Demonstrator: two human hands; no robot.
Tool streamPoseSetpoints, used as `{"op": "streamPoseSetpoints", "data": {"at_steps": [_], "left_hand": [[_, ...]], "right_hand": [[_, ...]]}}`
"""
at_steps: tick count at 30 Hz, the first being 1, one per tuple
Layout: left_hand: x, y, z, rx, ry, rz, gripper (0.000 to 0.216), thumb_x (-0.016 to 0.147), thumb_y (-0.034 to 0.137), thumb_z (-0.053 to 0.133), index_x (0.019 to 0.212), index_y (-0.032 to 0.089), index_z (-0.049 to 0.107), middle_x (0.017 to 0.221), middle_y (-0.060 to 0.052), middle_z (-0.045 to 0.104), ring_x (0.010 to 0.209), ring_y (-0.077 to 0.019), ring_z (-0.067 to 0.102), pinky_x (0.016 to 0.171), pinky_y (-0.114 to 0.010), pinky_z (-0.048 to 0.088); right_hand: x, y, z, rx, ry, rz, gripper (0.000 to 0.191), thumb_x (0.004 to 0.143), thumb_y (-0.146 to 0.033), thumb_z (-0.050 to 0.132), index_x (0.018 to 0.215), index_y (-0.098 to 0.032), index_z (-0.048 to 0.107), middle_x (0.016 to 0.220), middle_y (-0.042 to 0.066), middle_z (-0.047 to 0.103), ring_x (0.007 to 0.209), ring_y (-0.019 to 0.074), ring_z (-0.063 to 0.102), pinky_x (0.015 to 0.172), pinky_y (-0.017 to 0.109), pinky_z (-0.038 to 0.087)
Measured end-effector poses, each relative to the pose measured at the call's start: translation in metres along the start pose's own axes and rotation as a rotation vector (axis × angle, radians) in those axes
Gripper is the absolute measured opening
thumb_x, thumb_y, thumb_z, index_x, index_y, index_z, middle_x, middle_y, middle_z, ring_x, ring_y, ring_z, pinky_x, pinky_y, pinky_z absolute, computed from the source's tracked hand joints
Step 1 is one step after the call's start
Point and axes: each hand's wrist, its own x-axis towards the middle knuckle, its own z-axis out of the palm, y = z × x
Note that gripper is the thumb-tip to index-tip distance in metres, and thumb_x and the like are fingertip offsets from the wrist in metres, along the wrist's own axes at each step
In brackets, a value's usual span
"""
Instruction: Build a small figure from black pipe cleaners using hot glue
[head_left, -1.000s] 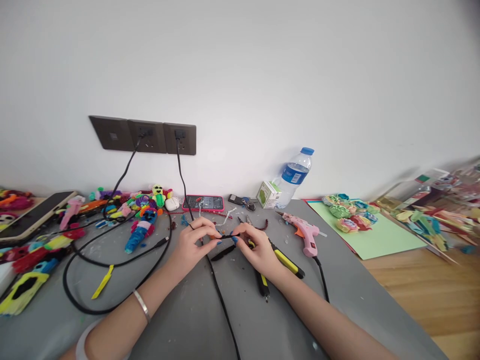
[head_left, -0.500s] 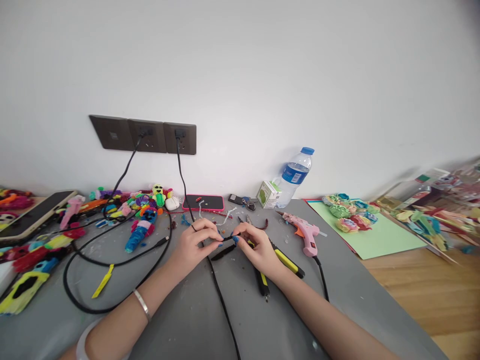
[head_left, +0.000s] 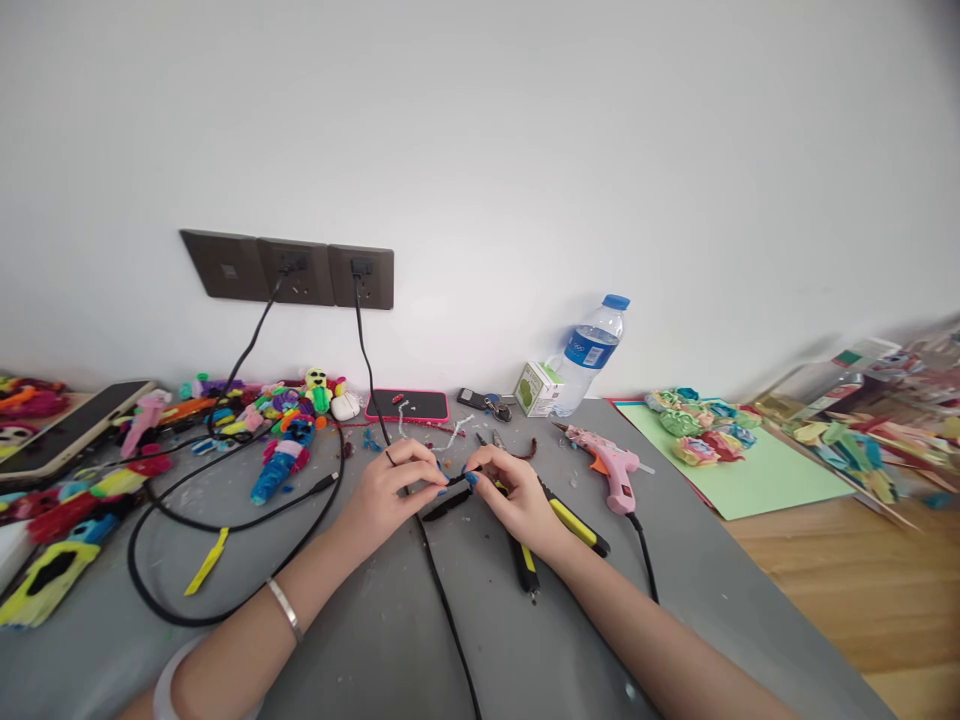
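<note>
My left hand (head_left: 390, 495) and my right hand (head_left: 514, 495) meet over the grey table (head_left: 390, 640). Both pinch the ends of a thin black pipe cleaner (head_left: 455, 478) held between their fingertips. A second black strip (head_left: 442, 505) lies on the table just below them. Yellow-handled pliers (head_left: 574, 525) lie under and beside my right wrist. A black cable (head_left: 442, 600) runs from the wall socket (head_left: 360, 277) past my left hand toward me.
A pink glue gun (head_left: 611, 465) lies to the right, with a water bottle (head_left: 589, 355) and small carton (head_left: 536, 388) behind it. A phone (head_left: 409, 405) lies by the wall. Colourful pipe-cleaner figures (head_left: 289, 440) crowd the left. Green paper (head_left: 750, 470) with crafts lies right.
My fingertips have drawn slightly closer together on the black pipe cleaner. The phone's screen went dark after the earliest frame.
</note>
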Motion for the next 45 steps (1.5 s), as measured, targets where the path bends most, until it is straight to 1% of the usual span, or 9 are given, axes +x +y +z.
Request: {"op": "streamPoseSetpoints", "data": {"at_steps": [7, 14, 19, 24, 31, 37, 43, 45], "left_hand": [[0.002, 0.003, -0.001, -0.025, -0.009, -0.043, 0.011, 0.092, 0.014, 0.064, 0.087, 0.019, 0.072, 0.089, -0.004, 0.067, 0.082, -0.0150, 0.068, 0.073, -0.025, 0.056], [0.001, 0.002, -0.001, -0.055, -0.002, -0.025, 0.010, 0.091, 0.011, 0.065, 0.088, 0.019, 0.072, 0.089, -0.004, 0.066, 0.081, -0.0145, 0.067, 0.071, -0.024, 0.054], [0.001, 0.003, -0.001, -0.057, -0.016, -0.030, 0.010, 0.091, 0.012, 0.065, 0.088, 0.019, 0.072, 0.089, -0.004, 0.066, 0.083, -0.0146, 0.067, 0.073, -0.024, 0.054], [0.001, 0.002, -0.001, -0.058, -0.032, -0.027, 0.011, 0.093, 0.015, 0.063, 0.088, 0.019, 0.072, 0.089, -0.005, 0.066, 0.081, -0.0147, 0.067, 0.071, -0.024, 0.054], [0.002, 0.006, -0.003, -0.062, -0.077, -0.026, 0.014, 0.095, 0.016, 0.060, 0.088, 0.019, 0.072, 0.089, -0.006, 0.067, 0.080, -0.0146, 0.067, 0.067, -0.023, 0.053], [0.001, 0.007, 0.000, -0.108, -0.107, 0.001, 0.015, 0.096, 0.018, 0.060, 0.088, 0.019, 0.072, 0.088, -0.006, 0.066, 0.082, -0.0156, 0.066, 0.074, -0.027, 0.054], [0.000, 0.012, 0.001, -0.117, -0.173, 0.023, 0.016, 0.096, 0.016, 0.060, 0.089, 0.020, 0.073, 0.088, -0.005, 0.067, 0.081, -0.0148, 0.066, 0.079, -0.027, 0.053], [-0.001, 0.015, 0.002, -0.116, -0.207, 0.016, 0.017, 0.097, 0.017, 0.059, 0.088, 0.021, 0.074, 0.088, -0.005, 0.068, 0.080, -0.0144, 0.065, 0.077, -0.026, 0.053]], "right_hand": [[0.000, 0.000, 0.000, 0.006, -0.012, 0.014, 0.015, 0.097, -0.031, 0.052, 0.091, -0.019, 0.061, 0.070, 0.000, 0.054, 0.059, 0.0139, 0.045, 0.056, 0.025, 0.037], [0.000, 0.002, 0.000, 0.023, -0.021, 0.025, 0.020, 0.098, -0.037, 0.053, 0.092, -0.020, 0.061, 0.071, 0.000, 0.053, 0.060, 0.0143, 0.045, 0.057, 0.026, 0.037], [0.000, 0.003, -0.001, 0.052, -0.038, 0.043, 0.024, 0.098, -0.041, 0.053, 0.092, -0.019, 0.061, 0.070, 0.000, 0.053, 0.060, 0.0141, 0.045, 0.057, 0.026, 0.037], [0.001, 0.001, -0.002, 0.084, -0.063, 0.063, 0.030, 0.097, -0.048, 0.054, 0.091, -0.019, 0.061, 0.071, 0.001, 0.055, 0.060, 0.0140, 0.048, 0.057, 0.026, 0.038], [0.005, -0.004, -0.008, 0.148, -0.145, 0.111, 0.034, 0.096, -0.052, 0.056, 0.090, -0.019, 0.061, 0.071, 0.000, 0.057, 0.061, 0.0135, 0.051, 0.058, 0.025, 0.040], [0.007, 0.000, -0.014, 0.242, -0.245, 0.144, 0.037, 0.092, -0.055, 0.062, 0.088, -0.019, 0.062, 0.072, 0.000, 0.058, 0.061, 0.0130, 0.052, 0.057, 0.025, 0.043], [0.009, 0.000, -0.023, 0.308, -0.396, 0.169, 0.031, 0.091, -0.047, 0.066, 0.089, -0.016, 0.067, 0.075, 0.001, 0.061, 0.061, 0.0109, 0.053, 0.060, 0.024, 0.045], [0.009, -0.001, -0.025, 0.316, -0.438, 0.169, 0.029, 0.091, -0.045, 0.068, 0.089, -0.016, 0.069, 0.075, 0.001, 0.063, 0.061, 0.0110, 0.054, 0.061, 0.025, 0.047]]}}
